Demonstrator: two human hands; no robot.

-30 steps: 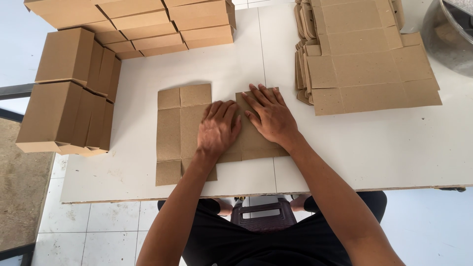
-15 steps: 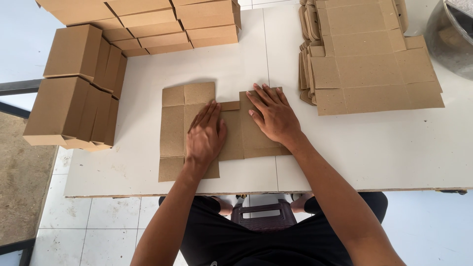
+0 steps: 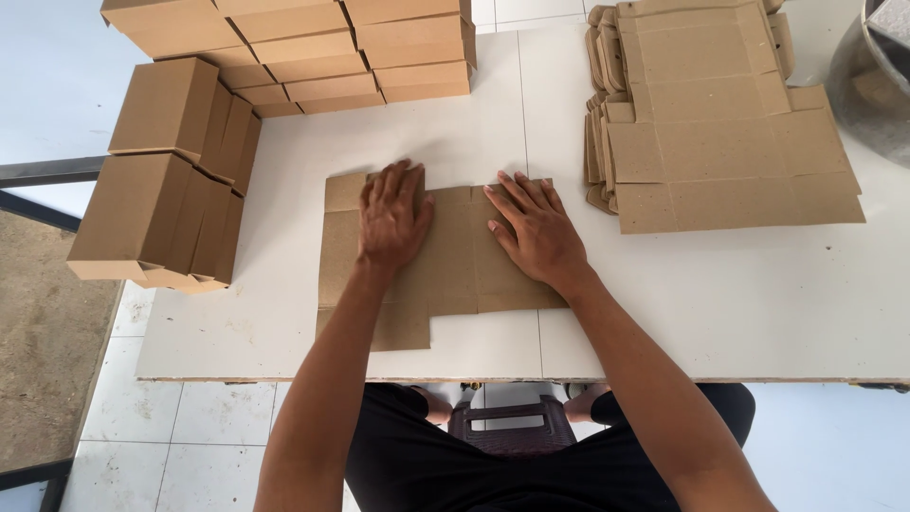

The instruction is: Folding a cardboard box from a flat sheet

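Near edge, middle: flat carton blank [image 3: 455, 265] on the surface [image 3: 758, 303], both hands on it.
Far right corner: stack of flat blanks [image 3: 720, 123].
Far left corner: folded boxes [image 3: 303, 47].
Left edge: more folded boxes [image 3: 161, 180].

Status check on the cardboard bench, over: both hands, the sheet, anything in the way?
Left hand and right hand flat, palms down on the flat cardboard blank. Blank lies on the white table. Stack of flat blanks right, folded boxes left, both apart from it.
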